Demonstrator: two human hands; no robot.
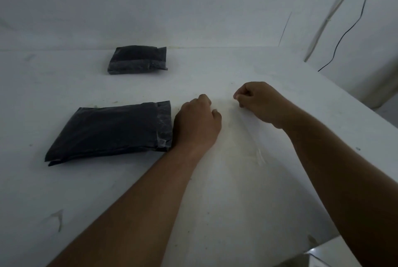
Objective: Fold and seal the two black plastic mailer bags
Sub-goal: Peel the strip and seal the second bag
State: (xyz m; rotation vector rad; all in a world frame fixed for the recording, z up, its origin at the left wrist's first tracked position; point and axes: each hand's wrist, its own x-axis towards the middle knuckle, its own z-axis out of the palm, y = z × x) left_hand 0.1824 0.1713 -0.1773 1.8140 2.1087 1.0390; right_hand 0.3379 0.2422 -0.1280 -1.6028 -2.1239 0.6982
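Observation:
Two black mailer bags lie on the white table (64, 191). The far bag (137, 60) sits near the back wall, folded flat. The near bag (107, 132) lies at centre left, its flap edge (164, 124) turned over at the right end. My left hand (197, 124) rests on the table against that right end, fingers curled under with nothing seen in them. To the right, my right hand (256, 103) hovers with fingers curled, thumb and forefinger pinched together. A faint clear strip (259, 154) trails from it down across the table.
The white wall rises just behind the far bag. The table's right edge (366, 105) runs diagonally at the right. A black cable (353, 27) hangs on the wall there. A pale box corner (323, 251) shows at the bottom right.

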